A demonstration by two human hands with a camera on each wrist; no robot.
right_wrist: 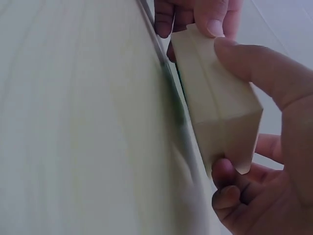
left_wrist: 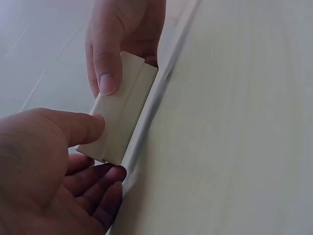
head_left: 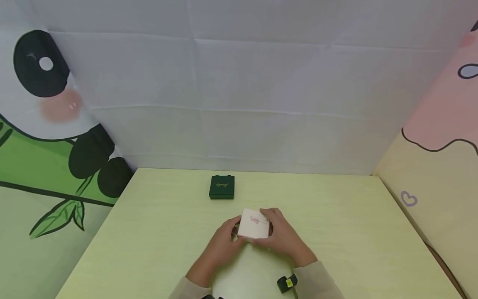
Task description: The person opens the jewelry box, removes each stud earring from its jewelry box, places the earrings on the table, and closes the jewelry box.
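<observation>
Head view shows a small white square cardboard box (head_left: 254,226) between a person's two bare hands, its top marked with reddish-pink print. The left hand (head_left: 225,242) grips the box from its left side, and the right hand (head_left: 284,236) grips it from its right side. Both wrist views show the two thumbs pressed on the same side face, close to each other, and a thin seam running along that face. In the right wrist view, curled fingertips of the right hand meet the lower edge of the box's end. Whether the box touches the tabletop, I cannot tell.

Beige sleeves (head_left: 317,280) cover the forearms, and beside the right one sits a small black device with a yellow patch (head_left: 287,283). Beyond the hands, slightly to the left, a dark green square box with gold lettering (head_left: 222,187) lies on the pale yellow-green, wood-grained table (head_left: 149,232). Behind the table hangs a creased, greyish-white sheet (head_left: 261,83), flanked by a green-and-white cartoon panel (head_left: 45,162) on the left and a pink-and-cream one (head_left: 440,166) on the right.
</observation>
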